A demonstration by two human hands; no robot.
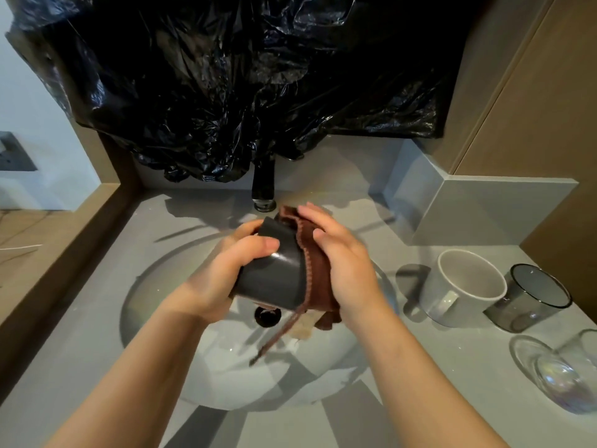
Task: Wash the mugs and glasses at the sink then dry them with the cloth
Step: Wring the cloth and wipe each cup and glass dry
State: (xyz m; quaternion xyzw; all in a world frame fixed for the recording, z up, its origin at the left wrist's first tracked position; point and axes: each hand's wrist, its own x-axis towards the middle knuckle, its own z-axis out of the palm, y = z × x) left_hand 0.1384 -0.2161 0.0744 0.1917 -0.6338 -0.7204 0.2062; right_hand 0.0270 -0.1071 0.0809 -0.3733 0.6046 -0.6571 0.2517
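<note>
1. Fingers (250,226) and thumb of the left hand (223,273) curl round a dark grey mug (274,276), gripping it tilted on its side above the sink basin (155,286).
2. Right hand (342,263) lies with its fingers nearly straight over a brown cloth (318,253), pressing it against the mug's right side; 1 loose strip of the cloth hangs toward the basin.
3. Behind the basin stands 1 black faucet (263,185), its top hidden under crumpled black plastic sheeting (242,76).
4. Right of the basin, on the grey counter (80,334), 1 pale grey mug (465,286) stands upright, with 1 smoky glass tumbler (529,299) just beside it, further from the basin.
5. Also right of the basin, nearer the person, 1 clear glass (562,379) lies on its side.
</note>
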